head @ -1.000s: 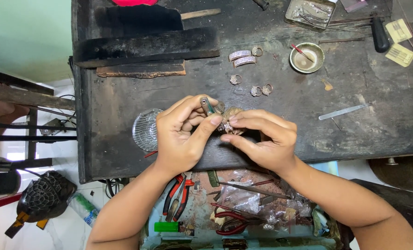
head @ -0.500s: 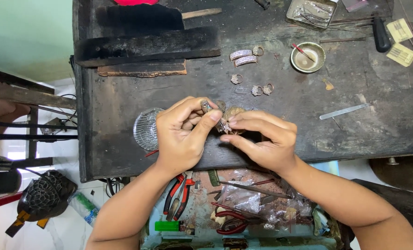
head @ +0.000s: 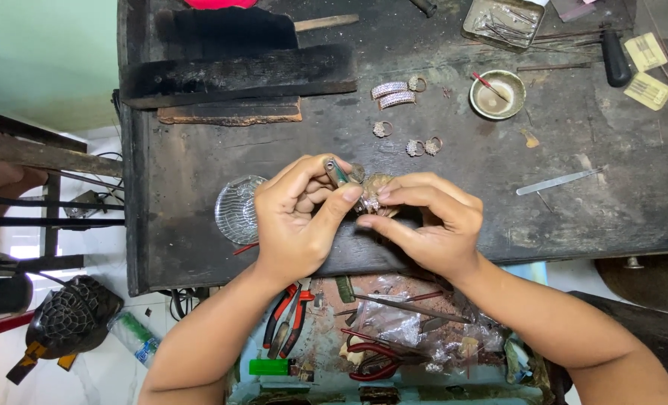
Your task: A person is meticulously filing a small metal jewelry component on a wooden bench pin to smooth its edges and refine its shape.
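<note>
Rings (head: 422, 146) beyond; left hand (head: 298, 219) grips tool (head: 337, 173), right hand (head: 429, 223) pinches jewellery piece (head: 372, 201); glass dish (head: 236, 211) left.

The workbench (head: 199, 165) is dark, matt, scarred wood, rough and stained. Shiny metal rings (head: 422, 146) and stone-set bands (head: 392, 94) glitter on it, beside a dull brass bowl (head: 497, 95) and a ribbed clear glass dish (head: 236, 210). The pliers (head: 289, 319) below have glossy red plastic grips.

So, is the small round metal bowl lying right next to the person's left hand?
No, the metal bowl sits far up the bench on the right, while a clear glass dish lies beside the left hand.
</note>
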